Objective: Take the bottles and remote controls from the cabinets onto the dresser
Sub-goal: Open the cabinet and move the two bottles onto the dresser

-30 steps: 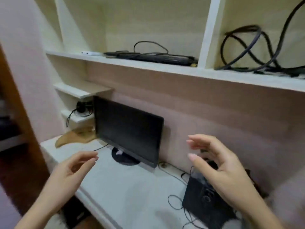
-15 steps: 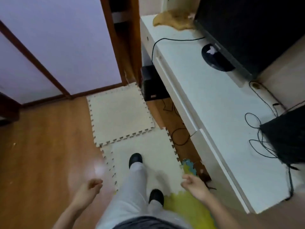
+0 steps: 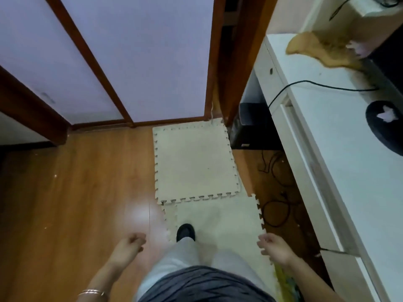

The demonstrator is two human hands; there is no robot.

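the view looks straight down at the floor. both arms hang low at the person's sides, forearms reaching forward from the bottom edge. the left hand (image 3: pixel 128 244) sits over the wooden floor (image 3: pixel 72 192), palm turned inward, fingers curled loosely toward the palm and holding nothing; a thin bracelet (image 3: pixel 91 292) circles that wrist. the right hand (image 3: pixel 275 247) hovers over the edge of the cream foam mat (image 3: pixel 196 166), fingers spread and slightly bent, empty as well. between the arms, a pale trouser leg ends in a dark shoe (image 3: pixel 185 233) planted on the mat. the white dresser (image 3: pixel 331 149) runs along the right side, well apart from the left hand and near the right one; on its top lie a black cable (image 3: pixel 316 85), a round black stand base (image 3: pixel 385 127) and a tan cloth-like object (image 3: pixel 316 47). no bottle or remote control shows anywhere in view, on the dresser or in either hand. sliding doors (image 3: pixel 130 51) with brown frames close off the far side.
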